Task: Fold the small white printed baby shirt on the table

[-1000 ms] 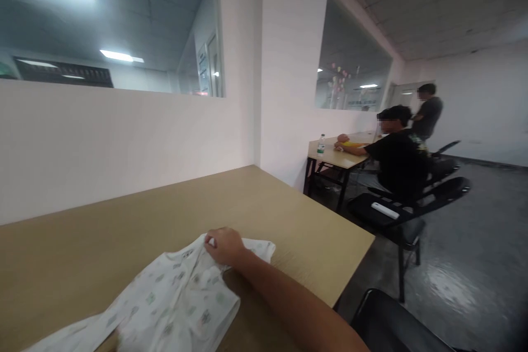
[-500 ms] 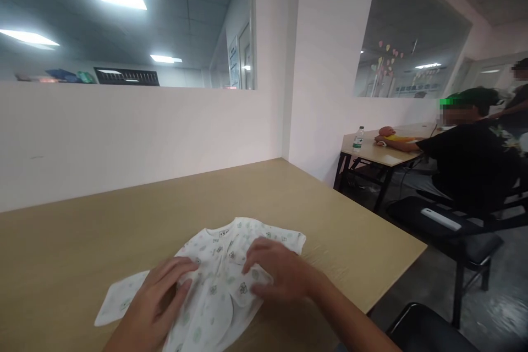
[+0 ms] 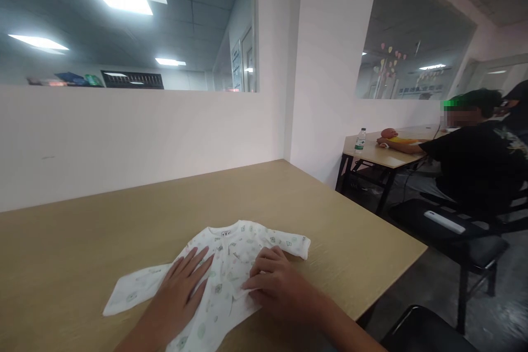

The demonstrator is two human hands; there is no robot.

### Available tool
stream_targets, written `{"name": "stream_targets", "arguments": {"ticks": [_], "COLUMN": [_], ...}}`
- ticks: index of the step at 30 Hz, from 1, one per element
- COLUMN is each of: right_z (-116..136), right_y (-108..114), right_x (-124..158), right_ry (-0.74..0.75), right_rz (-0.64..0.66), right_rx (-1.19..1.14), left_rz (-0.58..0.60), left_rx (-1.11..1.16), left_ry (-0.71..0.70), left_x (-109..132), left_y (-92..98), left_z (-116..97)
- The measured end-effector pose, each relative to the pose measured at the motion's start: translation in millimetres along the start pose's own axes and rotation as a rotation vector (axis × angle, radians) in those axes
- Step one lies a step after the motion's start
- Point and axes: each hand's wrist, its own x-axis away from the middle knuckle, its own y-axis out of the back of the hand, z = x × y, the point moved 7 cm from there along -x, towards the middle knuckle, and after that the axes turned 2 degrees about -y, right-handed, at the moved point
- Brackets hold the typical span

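A white baby shirt (image 3: 225, 280) with small grey and green prints is spread on the table, its neckline facing away from me and its sleeves out to both sides. My left hand (image 3: 181, 286) rests flat on the shirt's left front, fingers stretched and slightly apart. On the right front, my right hand (image 3: 274, 283) has its fingers bent and drawn together on the cloth near the overlapping front edge. The fingertips partly cover the fabric they pinch. The shirt's lower end runs out of view at the bottom.
The shirt lies on a wooden table (image 3: 157, 214) against a white wall (image 3: 173, 132). To the right are black chairs (image 3: 449, 231), one bearing a white object (image 3: 444, 222). Farther back, a person (image 3: 474, 159) sits at another table with a doll (image 3: 390, 133) and a bottle (image 3: 360, 140).
My left hand has flattened and spread its fingers on the shirt. The fingers of my right hand have closed onto the cloth. The right sleeve lies more extended and the front looks smoother.
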Motion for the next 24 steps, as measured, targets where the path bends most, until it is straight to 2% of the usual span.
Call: {"name": "stream_targets", "arguments": {"ticks": [3,7,13,17,21,24], "right_z": [6.1,16.7,26.0,25.4,11.8,-20.5], "right_y": [3.4,7.8,-6.4,-3.5,16.7,14.5], "right_x": [3.2,4.2,14.3,17.5,-15.2,-53.1], "right_ry": [0.007,0.026,0.057,-0.004,-0.101,-0.161], "right_rz": [-0.002,-0.009,0.232,0.356,0.249,0.093], "right_rx": [-0.014,0.008,0.053,-0.085,-0.263,-0.275], "left_rz": [0.006,0.081,0.174,0.127,-0.011,-0.014], "left_rx": [0.022,0.094,0.198,0.207,0.171,0.344], "left_ry": [0.005,0.034,0.081,0.066,0.035,0.057], "left_x": [0.1,-1.7,-1.8,-1.8,-6.8,-9.4], "left_y": [0.3,0.1,-3.5,1.9,29.7,50.5], "left_z": [0.4,2.3,2.8,4.5,8.1,8.5]}}
